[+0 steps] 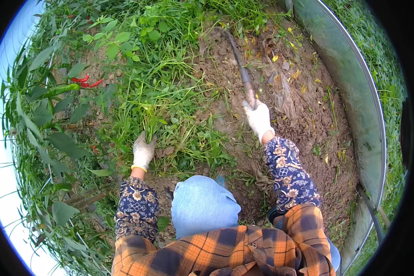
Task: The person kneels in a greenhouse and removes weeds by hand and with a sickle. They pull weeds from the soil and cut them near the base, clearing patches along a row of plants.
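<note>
My right hand (257, 119), in a white work glove, is closed around the handle of a sickle (243, 70). The tool points away from me over brown soil, and its curved far end is blurred near the edge of the weeds. In a soiled white glove, my left hand (145, 150) grips a bunch of green weed stems (151, 126) low on the left side. Cut or loose weeds (200, 141) lie in a heap between the hands. Whether the bunch is still rooted I cannot tell.
Pepper plants (67, 143) with red chili peppers (84, 81) and a green one (60, 90) stand on the left. A greenish sheet barrier (352, 93) curves along the right. Torn plastic film (285, 98) lies on the soil. My bent knee (204, 207) is close below.
</note>
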A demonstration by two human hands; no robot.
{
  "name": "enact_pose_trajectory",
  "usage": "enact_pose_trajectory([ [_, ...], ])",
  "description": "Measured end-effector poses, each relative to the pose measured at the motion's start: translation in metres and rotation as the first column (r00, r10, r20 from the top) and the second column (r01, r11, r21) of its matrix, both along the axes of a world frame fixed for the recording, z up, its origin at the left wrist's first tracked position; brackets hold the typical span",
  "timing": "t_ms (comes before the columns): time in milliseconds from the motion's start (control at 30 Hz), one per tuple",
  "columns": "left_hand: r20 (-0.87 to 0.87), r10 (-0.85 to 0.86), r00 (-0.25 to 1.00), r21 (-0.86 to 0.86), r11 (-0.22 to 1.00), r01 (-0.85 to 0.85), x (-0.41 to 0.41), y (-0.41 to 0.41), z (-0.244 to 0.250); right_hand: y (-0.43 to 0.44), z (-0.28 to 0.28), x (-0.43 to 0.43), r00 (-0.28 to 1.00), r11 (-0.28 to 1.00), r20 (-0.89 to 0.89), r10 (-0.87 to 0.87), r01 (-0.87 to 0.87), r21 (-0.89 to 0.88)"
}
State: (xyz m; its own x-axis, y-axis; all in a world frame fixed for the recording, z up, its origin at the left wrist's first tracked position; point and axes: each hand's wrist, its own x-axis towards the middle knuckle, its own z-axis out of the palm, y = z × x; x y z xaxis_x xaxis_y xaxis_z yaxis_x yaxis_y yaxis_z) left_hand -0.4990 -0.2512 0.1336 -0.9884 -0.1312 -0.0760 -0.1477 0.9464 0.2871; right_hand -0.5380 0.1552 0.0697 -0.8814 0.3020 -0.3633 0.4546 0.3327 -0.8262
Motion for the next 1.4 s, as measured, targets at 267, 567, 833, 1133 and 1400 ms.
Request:
enact_pose_trajectory([
  [267,0.185,0.02,0.983,-0.479,0.875,0.072,-0.02,0.015,0.026,-0.085,-0.018,-0.034,0.987,0.994,0.158,-0.008,0.025,-0.105],
  [567,0.201,-0.797,0.569,-0.625,0.343,0.701,-0.213,0.093,-0.022,-0.091,-0.018,0.041,0.957,0.832,0.269,0.113,0.056,-0.551],
  [833,0.643,-0.442,0.625,-0.46,0.429,0.777,-0.27,0.125,-0.085,-0.091,-0.014,0.069,0.96,0.803,0.281,0.015,0.155,-0.576],
  [1133,0.586,-0.456,0.67,-0.561,0.368,0.741,-0.259,0.099,-0.11,-0.099,0.017,-0.1,0.955,0.955,-0.028,0.296,-0.296,0.024],
  [1400,0.519,-0.482,0.706,-0.42,0.576,0.702,-0.243,0.098,-0.082,-0.036,-0.055,-0.069,0.884,0.88,0.25,0.395,-0.442,0.172],
])
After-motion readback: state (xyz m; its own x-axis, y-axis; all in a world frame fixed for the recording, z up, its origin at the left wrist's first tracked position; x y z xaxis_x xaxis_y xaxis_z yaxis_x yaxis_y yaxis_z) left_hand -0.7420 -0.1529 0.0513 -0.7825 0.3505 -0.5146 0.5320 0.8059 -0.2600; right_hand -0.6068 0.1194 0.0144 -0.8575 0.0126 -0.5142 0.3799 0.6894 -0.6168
